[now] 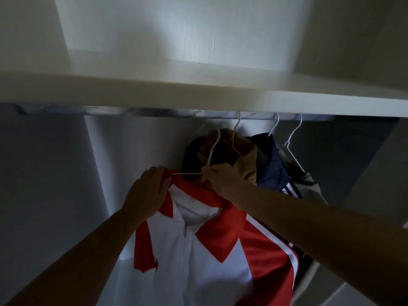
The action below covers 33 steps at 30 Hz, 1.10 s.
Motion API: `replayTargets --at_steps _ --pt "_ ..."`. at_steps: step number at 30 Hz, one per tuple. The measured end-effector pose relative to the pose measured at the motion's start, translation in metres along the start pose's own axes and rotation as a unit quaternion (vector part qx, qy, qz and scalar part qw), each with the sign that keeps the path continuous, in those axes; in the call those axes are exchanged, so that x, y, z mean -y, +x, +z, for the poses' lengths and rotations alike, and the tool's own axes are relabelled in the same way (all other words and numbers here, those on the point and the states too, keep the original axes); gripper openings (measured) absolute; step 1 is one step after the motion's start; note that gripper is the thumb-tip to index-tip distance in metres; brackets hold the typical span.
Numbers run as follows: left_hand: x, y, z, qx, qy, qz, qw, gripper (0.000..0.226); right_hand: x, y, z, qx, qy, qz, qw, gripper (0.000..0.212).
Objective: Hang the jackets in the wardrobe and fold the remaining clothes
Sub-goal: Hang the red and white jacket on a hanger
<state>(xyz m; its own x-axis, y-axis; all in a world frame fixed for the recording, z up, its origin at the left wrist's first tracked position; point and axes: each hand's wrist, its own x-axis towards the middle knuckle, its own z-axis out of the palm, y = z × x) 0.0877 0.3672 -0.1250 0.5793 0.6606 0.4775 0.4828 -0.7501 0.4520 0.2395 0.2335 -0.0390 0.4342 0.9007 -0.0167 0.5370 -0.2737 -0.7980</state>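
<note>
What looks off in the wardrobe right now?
The red and white jacket is not hung: its hanger, pinched by the right hand, has its hook below the rail. The left hand grips the jacket. Nothing else stands out.

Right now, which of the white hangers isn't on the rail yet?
The hanger carrying the red-and-white jacket, gripped by the left hand and right hand: its hook sits below the rail, while the other hangers hook over it.

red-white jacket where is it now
Head view, lower centre: red-white jacket under the rail, left of the tan jacket, left hand gripping it, right hand its hanger.
</note>
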Motion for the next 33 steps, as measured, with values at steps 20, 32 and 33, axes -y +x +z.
replayTargets --at_steps 20,32,33 --pt "0.054 0.094 -0.011 0.007 -0.029 -0.069 0.997 0.034 0.035 0.096 0.029 -0.024 -0.067 0.004 0.997 0.035" --pt "0.047 0.115 -0.021 0.054 -0.292 -0.389 0.872 0.052 0.001 0.058 -0.012 0.163 0.21 0.288 0.92 0.049" --pt "0.049 0.116 -0.021 0.064 -0.303 -0.398 0.863 0.051 0.0 0.059 -0.015 0.164 0.214 0.294 0.917 0.049"
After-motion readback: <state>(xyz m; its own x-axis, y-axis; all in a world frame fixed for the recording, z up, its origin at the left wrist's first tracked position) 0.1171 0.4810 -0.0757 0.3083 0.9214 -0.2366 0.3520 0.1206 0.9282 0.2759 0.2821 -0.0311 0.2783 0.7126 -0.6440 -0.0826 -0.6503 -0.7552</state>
